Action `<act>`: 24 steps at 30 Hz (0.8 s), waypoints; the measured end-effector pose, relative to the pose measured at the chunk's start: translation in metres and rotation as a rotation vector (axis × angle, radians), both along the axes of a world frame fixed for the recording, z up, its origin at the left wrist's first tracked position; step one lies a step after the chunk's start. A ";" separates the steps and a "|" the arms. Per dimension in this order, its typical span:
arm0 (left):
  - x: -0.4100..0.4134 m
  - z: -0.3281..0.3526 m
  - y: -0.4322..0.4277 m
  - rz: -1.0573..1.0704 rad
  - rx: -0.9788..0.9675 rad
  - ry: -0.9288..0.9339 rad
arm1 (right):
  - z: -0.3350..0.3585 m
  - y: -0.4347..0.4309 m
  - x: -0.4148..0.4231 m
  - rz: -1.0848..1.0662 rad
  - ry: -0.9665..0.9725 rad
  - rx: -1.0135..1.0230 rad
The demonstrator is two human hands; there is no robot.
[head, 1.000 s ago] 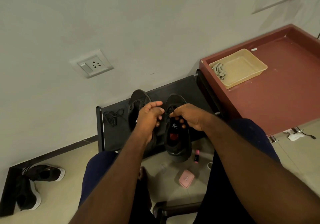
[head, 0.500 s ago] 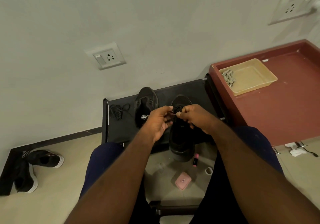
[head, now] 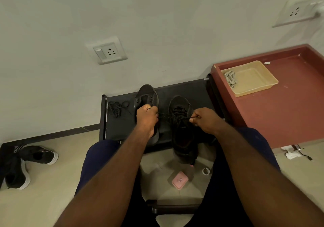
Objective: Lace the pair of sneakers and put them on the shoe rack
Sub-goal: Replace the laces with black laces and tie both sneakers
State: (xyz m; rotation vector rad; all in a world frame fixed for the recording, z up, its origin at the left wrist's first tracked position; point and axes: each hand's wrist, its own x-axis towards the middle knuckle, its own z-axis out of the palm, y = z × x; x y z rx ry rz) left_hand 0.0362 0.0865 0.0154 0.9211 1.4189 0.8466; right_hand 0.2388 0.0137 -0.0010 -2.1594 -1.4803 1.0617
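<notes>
Two black sneakers lie on the black shoe rack point(head: 196, 89) against the wall. The left sneaker point(head: 146, 95) has empty eyelets, and a loose black lace point(head: 116, 107) lies bundled beside it on the rack. The right sneaker point(head: 182, 132) hangs over the rack's front edge. Its black lace point(head: 169, 116) stretches taut sideways across the tongue. My left hand point(head: 147, 119) pinches one lace end over the left sneaker. My right hand point(head: 204, 119) pinches the other end to the right of the shoe.
A maroon table point(head: 287, 111) stands right of the rack with a beige tray point(head: 257, 88) on it. Another pair of black sneakers point(head: 26, 161) lies on the floor at the left. A pink case point(head: 179, 183) and a white ring point(head: 206, 171) lie on the floor between my knees.
My hands were together over the right sneaker's tongue; now they have moved apart sideways, pulling the lace ends taut. The camera has tilted slightly.
</notes>
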 end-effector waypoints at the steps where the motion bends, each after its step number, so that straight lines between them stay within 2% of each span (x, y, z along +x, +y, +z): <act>1: -0.001 -0.002 -0.002 -0.006 0.007 0.025 | -0.002 0.000 -0.001 -0.031 -0.025 -0.022; 4: -0.002 -0.004 -0.004 0.013 0.017 0.084 | -0.008 0.001 -0.004 -0.111 -0.106 -0.032; 8: 0.001 0.003 -0.004 -0.028 0.128 0.254 | -0.010 -0.004 -0.004 -0.149 0.020 0.005; 11: 0.001 0.011 -0.010 -0.173 0.256 0.430 | -0.008 -0.004 -0.008 -0.254 0.152 0.066; 14: 0.008 0.010 -0.032 -0.410 0.332 0.595 | -0.009 0.000 -0.017 -0.357 0.220 0.126; 16: 0.015 -0.002 -0.052 -0.589 0.272 0.756 | -0.009 0.001 -0.021 -0.386 0.229 0.161; 18: 0.021 -0.009 -0.066 -0.682 0.163 0.920 | -0.006 -0.001 -0.026 -0.401 0.239 0.165; 20: 0.024 -0.013 -0.071 -0.699 0.144 1.005 | 0.001 -0.005 -0.030 -0.490 0.402 0.163; 22: 0.028 -0.010 -0.071 -0.699 0.161 1.054 | 0.016 -0.010 -0.028 -0.732 0.745 0.175; 23: 0.029 -0.009 -0.070 -0.693 0.181 1.063 | 0.022 -0.011 -0.022 -0.874 0.872 0.215; 24: 0.029 -0.007 -0.070 -0.669 0.190 1.059 | 0.029 -0.013 -0.014 -0.970 0.915 0.259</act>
